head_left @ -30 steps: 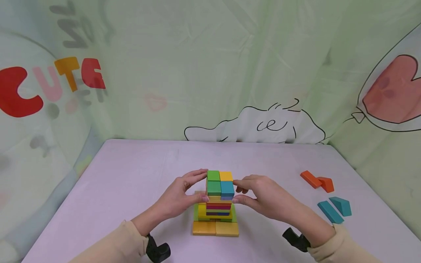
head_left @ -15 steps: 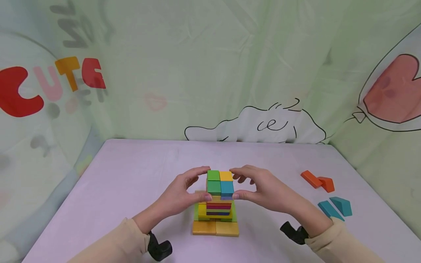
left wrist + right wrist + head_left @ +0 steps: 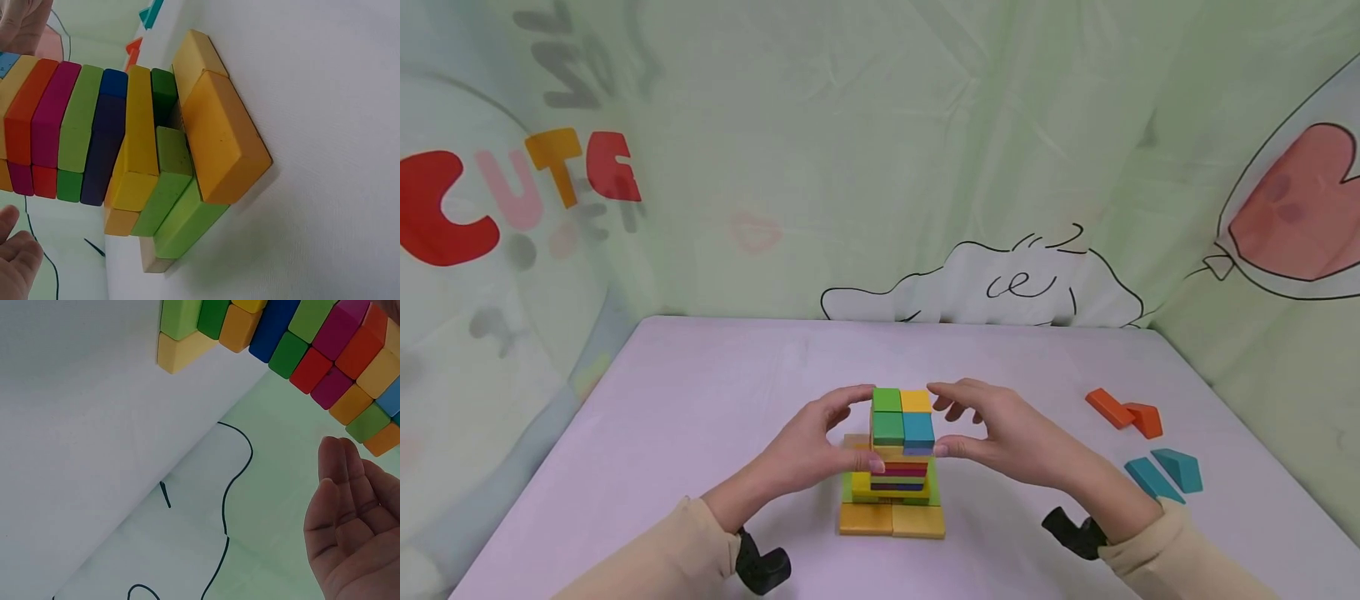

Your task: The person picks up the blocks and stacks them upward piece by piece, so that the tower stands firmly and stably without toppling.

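Note:
A tower of colourful wooden blocks (image 3: 889,428) stands upright between both hands, with green, yellow and blue pieces on top. In the left wrist view, a yellow block (image 3: 140,137) lies under the narrow stacked layers, and tan blocks (image 3: 219,137) form the foot. My left hand (image 3: 805,442) flanks the tower, its thumb at the front edge and index finger beside the top; fingers (image 3: 22,262) show apart from the blocks in its wrist view. My right hand (image 3: 1011,433) frames the other side, loosely spread. A gap separates its fingers (image 3: 340,462) from the tower in the right wrist view.
To the right on the lilac tabletop (image 3: 737,358) lie two orange blocks (image 3: 1108,408) and two teal blocks (image 3: 1153,479). A printed curtain (image 3: 880,167) hangs behind the table. Each wrist wears a black camera mount (image 3: 762,569).
My right fingers have shifted upward and back along the tower's side. My left thumb has slid slightly lower at the front. The tower and loose blocks stay in place.

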`<action>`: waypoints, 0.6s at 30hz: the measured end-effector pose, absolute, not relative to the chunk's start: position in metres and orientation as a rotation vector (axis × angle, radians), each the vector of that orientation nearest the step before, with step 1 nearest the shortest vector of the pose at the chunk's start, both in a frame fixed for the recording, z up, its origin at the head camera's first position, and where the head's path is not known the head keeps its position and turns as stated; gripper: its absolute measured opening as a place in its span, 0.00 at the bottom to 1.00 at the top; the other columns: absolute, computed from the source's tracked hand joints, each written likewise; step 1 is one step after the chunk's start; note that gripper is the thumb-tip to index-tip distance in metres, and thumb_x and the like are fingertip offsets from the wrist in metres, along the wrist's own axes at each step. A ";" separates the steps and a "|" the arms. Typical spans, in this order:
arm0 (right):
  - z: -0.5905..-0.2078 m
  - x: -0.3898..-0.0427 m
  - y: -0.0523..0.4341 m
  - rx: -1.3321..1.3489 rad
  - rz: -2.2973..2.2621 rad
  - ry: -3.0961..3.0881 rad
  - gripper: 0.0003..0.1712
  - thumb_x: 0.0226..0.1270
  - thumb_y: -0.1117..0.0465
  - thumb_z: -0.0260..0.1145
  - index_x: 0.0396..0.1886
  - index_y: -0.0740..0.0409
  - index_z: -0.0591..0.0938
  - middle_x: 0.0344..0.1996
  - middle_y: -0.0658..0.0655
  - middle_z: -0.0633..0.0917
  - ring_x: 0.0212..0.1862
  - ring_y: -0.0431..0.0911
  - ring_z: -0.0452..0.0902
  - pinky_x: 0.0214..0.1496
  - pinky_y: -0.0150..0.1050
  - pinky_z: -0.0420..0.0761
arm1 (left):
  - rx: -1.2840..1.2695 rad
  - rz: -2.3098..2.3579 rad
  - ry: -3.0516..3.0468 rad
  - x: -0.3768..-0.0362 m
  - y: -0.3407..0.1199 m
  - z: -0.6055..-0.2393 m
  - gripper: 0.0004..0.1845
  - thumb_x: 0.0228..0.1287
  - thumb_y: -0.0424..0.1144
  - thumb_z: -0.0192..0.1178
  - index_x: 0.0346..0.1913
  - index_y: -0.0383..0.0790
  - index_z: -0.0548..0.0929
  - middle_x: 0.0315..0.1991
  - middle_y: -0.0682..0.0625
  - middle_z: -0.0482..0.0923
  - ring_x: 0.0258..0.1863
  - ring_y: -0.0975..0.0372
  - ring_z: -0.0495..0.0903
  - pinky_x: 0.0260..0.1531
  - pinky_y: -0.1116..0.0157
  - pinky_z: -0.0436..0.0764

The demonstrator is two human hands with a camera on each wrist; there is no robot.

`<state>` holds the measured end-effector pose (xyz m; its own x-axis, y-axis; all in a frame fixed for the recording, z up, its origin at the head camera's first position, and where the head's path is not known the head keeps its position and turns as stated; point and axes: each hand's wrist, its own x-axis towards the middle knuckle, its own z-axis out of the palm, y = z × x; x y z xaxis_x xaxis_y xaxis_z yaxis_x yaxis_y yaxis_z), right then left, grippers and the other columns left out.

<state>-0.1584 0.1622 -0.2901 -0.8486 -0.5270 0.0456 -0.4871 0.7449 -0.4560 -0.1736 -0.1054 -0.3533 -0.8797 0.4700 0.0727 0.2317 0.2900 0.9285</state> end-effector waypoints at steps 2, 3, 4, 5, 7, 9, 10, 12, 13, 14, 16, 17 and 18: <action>-0.290 -0.158 0.163 -0.824 -0.708 2.852 0.42 0.63 0.44 0.74 0.71 0.62 0.75 0.53 0.51 0.85 0.53 0.44 0.80 0.53 0.42 0.85 | 0.670 1.617 2.350 -0.174 -0.105 -0.354 0.42 0.55 0.43 0.79 0.73 0.43 0.72 0.74 0.47 0.70 0.77 0.48 0.63 0.77 0.44 0.63; -0.290 -0.158 0.163 -0.821 -0.707 2.851 0.42 0.63 0.44 0.74 0.71 0.62 0.74 0.53 0.51 0.85 0.53 0.44 0.80 0.53 0.41 0.85 | 0.680 1.613 2.355 -0.174 -0.104 -0.354 0.42 0.55 0.43 0.79 0.72 0.43 0.73 0.74 0.47 0.70 0.78 0.49 0.63 0.77 0.44 0.63; -0.291 -0.158 0.163 -0.816 -0.707 2.849 0.43 0.63 0.43 0.74 0.71 0.62 0.74 0.53 0.51 0.85 0.53 0.44 0.80 0.53 0.41 0.84 | 0.686 1.609 2.360 -0.175 -0.104 -0.355 0.41 0.55 0.43 0.79 0.72 0.43 0.73 0.74 0.47 0.70 0.77 0.49 0.63 0.77 0.44 0.63; -0.291 -0.158 0.163 -0.811 -0.705 2.849 0.43 0.63 0.43 0.73 0.71 0.62 0.74 0.53 0.51 0.85 0.53 0.44 0.80 0.52 0.40 0.84 | 0.686 1.606 2.365 -0.175 -0.103 -0.355 0.41 0.55 0.43 0.79 0.71 0.43 0.73 0.74 0.47 0.71 0.77 0.49 0.63 0.77 0.44 0.63; -0.290 -0.158 0.163 -0.803 -0.709 2.843 0.44 0.63 0.42 0.73 0.71 0.62 0.74 0.53 0.52 0.85 0.53 0.44 0.80 0.53 0.41 0.84 | 0.675 1.597 2.373 -0.175 -0.102 -0.356 0.41 0.55 0.44 0.79 0.71 0.43 0.73 0.73 0.47 0.71 0.77 0.49 0.64 0.77 0.44 0.63; -0.290 -0.159 0.163 -0.800 -0.712 2.835 0.45 0.63 0.41 0.72 0.72 0.62 0.73 0.53 0.52 0.85 0.53 0.45 0.80 0.53 0.41 0.84 | 0.658 1.586 2.378 -0.175 -0.101 -0.357 0.42 0.54 0.44 0.79 0.72 0.43 0.72 0.72 0.48 0.72 0.76 0.49 0.65 0.77 0.44 0.63; -0.290 -0.159 0.163 -0.796 -0.715 2.832 0.45 0.63 0.41 0.72 0.72 0.62 0.73 0.53 0.52 0.85 0.53 0.45 0.80 0.53 0.42 0.84 | 0.650 1.581 2.380 -0.175 -0.101 -0.358 0.42 0.54 0.44 0.79 0.72 0.43 0.72 0.72 0.48 0.73 0.76 0.49 0.65 0.77 0.43 0.63; -0.291 -0.159 0.163 -0.798 -0.717 2.824 0.45 0.64 0.40 0.71 0.73 0.62 0.73 0.53 0.52 0.84 0.53 0.45 0.80 0.53 0.43 0.84 | 0.637 1.573 2.381 -0.175 -0.100 -0.358 0.42 0.54 0.44 0.79 0.72 0.44 0.72 0.71 0.48 0.73 0.76 0.49 0.66 0.77 0.43 0.63; -0.291 -0.159 0.163 -0.799 -0.715 2.821 0.46 0.64 0.40 0.71 0.73 0.62 0.72 0.53 0.52 0.84 0.53 0.45 0.79 0.53 0.42 0.84 | 0.633 1.571 2.382 -0.174 -0.099 -0.359 0.42 0.54 0.44 0.79 0.72 0.44 0.72 0.71 0.48 0.74 0.76 0.49 0.66 0.77 0.43 0.64; -0.291 -0.159 0.163 -0.798 -0.715 2.819 0.46 0.64 0.39 0.71 0.73 0.62 0.72 0.53 0.52 0.84 0.53 0.45 0.79 0.53 0.42 0.84 | 0.630 1.568 2.385 -0.174 -0.099 -0.359 0.42 0.54 0.43 0.79 0.72 0.44 0.72 0.71 0.48 0.74 0.76 0.49 0.66 0.76 0.43 0.64; -0.292 -0.159 0.165 -0.797 -0.715 2.821 0.46 0.64 0.39 0.71 0.73 0.62 0.72 0.53 0.52 0.84 0.53 0.44 0.79 0.52 0.42 0.84 | 0.625 1.562 2.393 -0.174 -0.098 -0.359 0.41 0.54 0.43 0.79 0.71 0.43 0.73 0.71 0.48 0.73 0.76 0.48 0.65 0.76 0.43 0.64; -0.292 -0.159 0.166 -0.802 -0.712 2.827 0.46 0.64 0.40 0.71 0.73 0.62 0.72 0.53 0.52 0.84 0.53 0.45 0.80 0.52 0.42 0.84 | 0.624 1.558 2.399 -0.174 -0.098 -0.359 0.41 0.54 0.43 0.79 0.71 0.43 0.73 0.71 0.48 0.73 0.76 0.48 0.65 0.76 0.43 0.64; -0.292 -0.158 0.168 -0.798 -0.707 2.836 0.45 0.64 0.40 0.71 0.73 0.62 0.72 0.53 0.51 0.85 0.53 0.44 0.80 0.52 0.42 0.85 | 0.624 1.553 2.404 -0.174 -0.098 -0.359 0.40 0.55 0.43 0.79 0.70 0.43 0.73 0.72 0.48 0.72 0.76 0.48 0.65 0.76 0.43 0.65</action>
